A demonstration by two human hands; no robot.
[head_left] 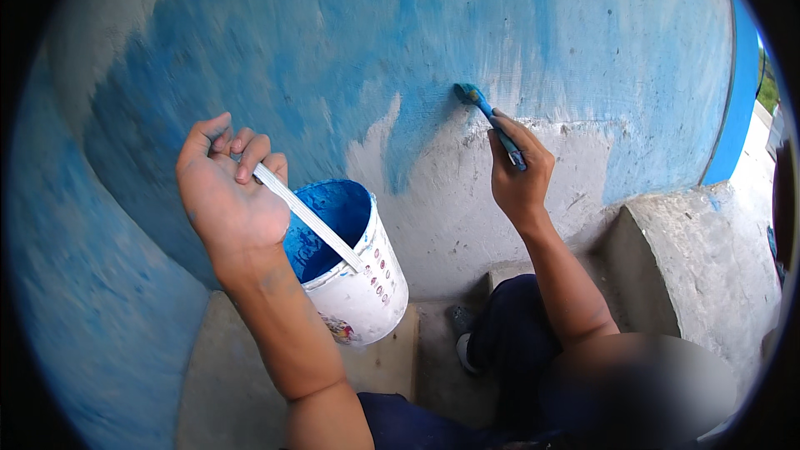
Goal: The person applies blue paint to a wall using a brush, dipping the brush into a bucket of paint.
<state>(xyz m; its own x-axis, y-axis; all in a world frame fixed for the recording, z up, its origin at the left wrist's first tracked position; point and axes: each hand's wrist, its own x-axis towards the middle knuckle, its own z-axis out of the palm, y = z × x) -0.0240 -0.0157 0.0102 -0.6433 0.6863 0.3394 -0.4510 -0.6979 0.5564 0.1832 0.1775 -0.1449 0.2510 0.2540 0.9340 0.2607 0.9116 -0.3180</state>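
My left hand (237, 187) has its fingers curled around the white strap handle (308, 218) of a paint bucket. The white bucket (379, 283) hangs or stands tilted beside my left wrist; I cannot tell whether its base rests on the concrete. Blue paint (329, 229) coats its inside. In my right hand (523, 167) is a paintbrush with a blue-stained handle (500, 133), gripped between thumb and fingers. Its bristles (463, 94) touch the wall (400, 42) where blue paint borders a bare whitish patch (517, 192).
A curved wall section (92, 283) with blue streaks rises at the left. Concrete ledges (700, 258) stand at the right, and a concrete step (225, 375) lies below the bucket. A bright blue vertical edge (732, 108) ends the wall at the right. A blurred patch covers the lower right.
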